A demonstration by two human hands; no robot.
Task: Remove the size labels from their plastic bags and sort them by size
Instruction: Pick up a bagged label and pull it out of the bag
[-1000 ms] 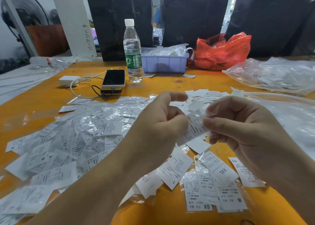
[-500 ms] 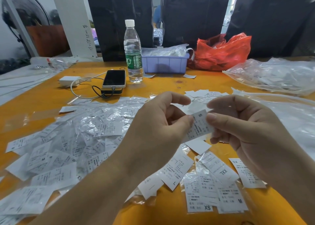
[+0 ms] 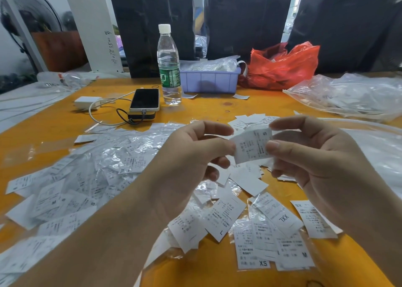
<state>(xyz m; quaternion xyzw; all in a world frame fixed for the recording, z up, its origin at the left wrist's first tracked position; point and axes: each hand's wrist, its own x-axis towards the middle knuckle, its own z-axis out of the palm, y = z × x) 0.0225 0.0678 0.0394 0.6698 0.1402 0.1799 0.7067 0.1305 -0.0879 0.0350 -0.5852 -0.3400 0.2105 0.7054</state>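
Orange tabletop (image 3: 217, 271), glossy, strewn with white size labels. Held above it, near the middle: S label (image 3: 250, 145), a flat white paper rectangle with small black print. Pinched at its left edge by left hand (image 3: 185, 162), thumb under curled forefinger; pinched at its right edge by right hand (image 3: 315, 156), forefinger arched over the top. Left of it, heaped crinkled clear bagged labels (image 3: 87, 178). Beyond, a clear plastic water bottle (image 3: 168, 64), dark phone (image 3: 145, 99), lilac plastic bin (image 3: 210, 82), red plastic bag (image 3: 282, 67).
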